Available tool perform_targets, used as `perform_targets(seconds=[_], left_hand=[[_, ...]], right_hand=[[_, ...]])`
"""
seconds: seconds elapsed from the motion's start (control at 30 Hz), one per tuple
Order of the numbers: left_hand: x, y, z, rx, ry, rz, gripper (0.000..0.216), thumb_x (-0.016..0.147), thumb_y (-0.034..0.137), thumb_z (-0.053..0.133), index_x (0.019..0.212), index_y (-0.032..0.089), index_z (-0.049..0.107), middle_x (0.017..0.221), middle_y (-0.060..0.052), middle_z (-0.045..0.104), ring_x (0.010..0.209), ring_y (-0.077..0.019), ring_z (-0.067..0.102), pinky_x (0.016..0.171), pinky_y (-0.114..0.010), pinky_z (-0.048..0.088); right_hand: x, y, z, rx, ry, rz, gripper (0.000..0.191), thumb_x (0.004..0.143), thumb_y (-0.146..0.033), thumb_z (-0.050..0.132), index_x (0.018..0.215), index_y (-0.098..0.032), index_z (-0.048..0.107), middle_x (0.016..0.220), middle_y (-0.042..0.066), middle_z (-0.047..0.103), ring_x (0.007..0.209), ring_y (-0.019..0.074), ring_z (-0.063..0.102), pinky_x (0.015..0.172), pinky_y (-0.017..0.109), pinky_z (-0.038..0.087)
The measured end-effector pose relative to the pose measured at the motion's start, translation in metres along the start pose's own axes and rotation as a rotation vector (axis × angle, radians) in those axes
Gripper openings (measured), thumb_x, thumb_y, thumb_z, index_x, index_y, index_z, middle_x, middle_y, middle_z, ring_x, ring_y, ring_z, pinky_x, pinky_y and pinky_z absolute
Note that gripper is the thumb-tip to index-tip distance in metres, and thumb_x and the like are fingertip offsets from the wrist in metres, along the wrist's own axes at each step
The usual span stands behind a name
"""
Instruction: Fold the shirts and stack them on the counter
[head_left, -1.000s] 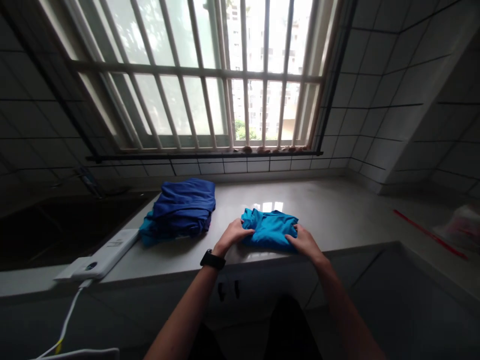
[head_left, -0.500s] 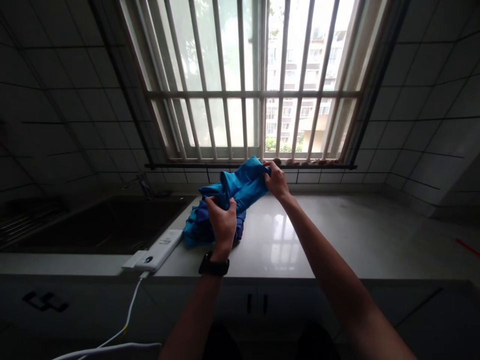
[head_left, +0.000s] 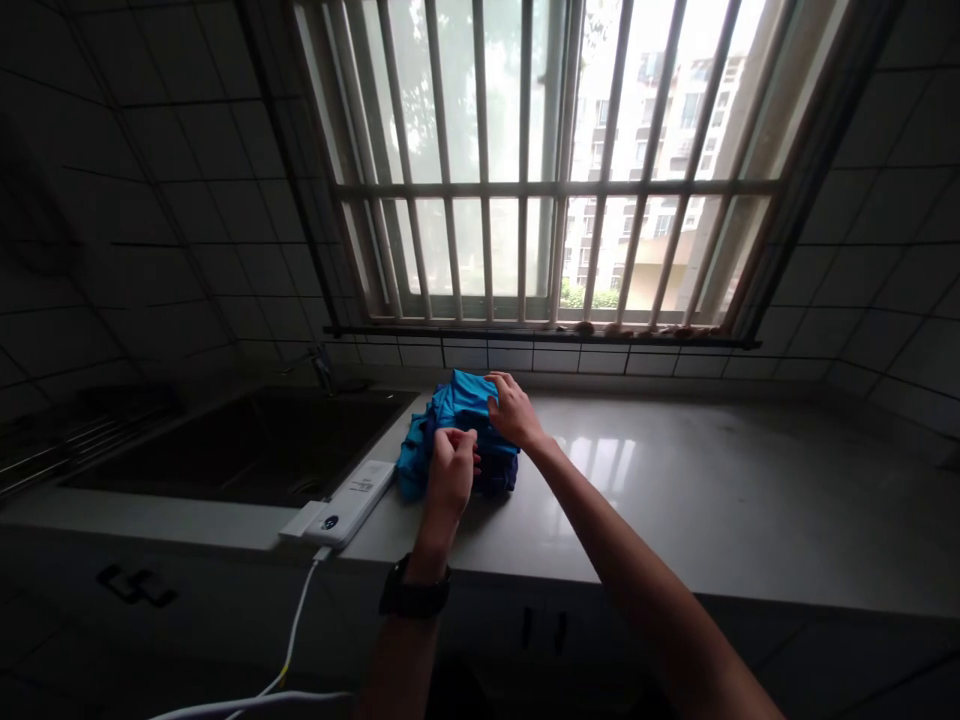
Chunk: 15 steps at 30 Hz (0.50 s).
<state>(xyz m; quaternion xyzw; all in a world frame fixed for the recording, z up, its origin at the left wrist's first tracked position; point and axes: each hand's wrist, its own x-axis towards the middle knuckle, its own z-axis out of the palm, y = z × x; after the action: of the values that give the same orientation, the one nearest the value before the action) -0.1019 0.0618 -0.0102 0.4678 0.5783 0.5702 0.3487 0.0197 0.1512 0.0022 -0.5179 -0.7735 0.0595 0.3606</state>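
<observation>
A stack of folded cloth, bright blue on top and dark blue beneath, lies on the counter right of the sink. My left hand, with a black watch on its wrist, is at the stack's front, fingers curled in a pinch at the blue cloth's near edge. Just what lies between those fingertips is partly hidden. On the right side of the top cloth rests my right hand, its fingers stretched over the fabric and the thumb a little apart.
Left of the cloth, a white power strip with a plug and white cable lies by the counter's front edge. Beyond it is a dark sink with a faucet. A barred window stands behind the pale counter.
The blue cloth, held up and stretched between both hands before, now lies folded down on the stack. My right hand has come down and inward onto it. The view has turned slightly left.
</observation>
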Motion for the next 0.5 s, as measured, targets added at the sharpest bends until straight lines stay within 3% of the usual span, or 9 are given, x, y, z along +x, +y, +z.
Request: perform_targets(seconds=[0.1, 0.17, 0.27, 0.4, 0.5], left_hand=[[0.027, 0.011, 0.000, 0.230, 0.122, 0.191, 0.010, 0.092, 0.028, 0.058, 0.100, 0.022, 0.056, 0.098, -0.006, 0.069, 0.091, -0.0224, 0.070, 0.087, -0.037, 0.059], [0.049, 0.013, 0.004, 0.405, 0.126, 0.244, 0.017, 0.090, 0.024, 0.058, 0.106, 0.020, 0.060, 0.107, -0.010, 0.072, 0.104, -0.0254, 0.070, 0.098, -0.040, 0.055], [0.084, 0.005, 0.012, 0.651, 0.100, 0.284, 0.031, 0.090, 0.021, 0.055, 0.120, 0.016, 0.063, 0.122, -0.017, 0.071, 0.122, -0.0297, 0.066, 0.109, -0.041, 0.049], [0.128, -0.021, 0.018, 0.890, 0.000, 0.177, 0.049, 0.093, 0.029, 0.051, 0.140, 0.018, 0.061, 0.150, -0.019, 0.059, 0.140, -0.0363, 0.053, 0.115, -0.049, 0.044], [0.153, -0.042, 0.015, 0.947, -0.182, 0.085, 0.054, 0.095, 0.033, 0.042, 0.145, 0.019, 0.058, 0.161, -0.014, 0.050, 0.147, -0.0304, 0.048, 0.119, -0.042, 0.040]], right_hand=[[-0.004, -0.008, 0.025, -0.048, -0.163, 0.012, 0.048, 0.104, -0.030, 0.043, 0.150, -0.028, 0.054, 0.162, 0.006, 0.048, 0.150, 0.0271, 0.041, 0.123, 0.052, 0.032], [-0.010, -0.014, 0.043, -0.106, -0.267, 0.017, 0.047, 0.105, -0.034, 0.041, 0.151, -0.030, 0.054, 0.162, 0.005, 0.049, 0.151, 0.0289, 0.040, 0.124, 0.058, 0.027], [-0.015, -0.019, 0.058, -0.162, -0.276, 0.023, 0.048, 0.106, -0.036, 0.036, 0.148, -0.028, 0.057, 0.159, 0.007, 0.053, 0.150, 0.0306, 0.041, 0.123, 0.061, 0.024], [-0.015, -0.018, 0.060, -0.147, -0.233, 0.034, 0.047, 0.105, -0.033, 0.034, 0.143, -0.026, 0.062, 0.153, 0.007, 0.060, 0.146, 0.0296, 0.045, 0.123, 0.059, 0.025], [-0.014, -0.016, 0.060, -0.141, -0.211, 0.035, 0.045, 0.105, -0.032, 0.035, 0.137, -0.025, 0.066, 0.148, 0.008, 0.064, 0.141, 0.0293, 0.051, 0.122, 0.059, 0.027]])
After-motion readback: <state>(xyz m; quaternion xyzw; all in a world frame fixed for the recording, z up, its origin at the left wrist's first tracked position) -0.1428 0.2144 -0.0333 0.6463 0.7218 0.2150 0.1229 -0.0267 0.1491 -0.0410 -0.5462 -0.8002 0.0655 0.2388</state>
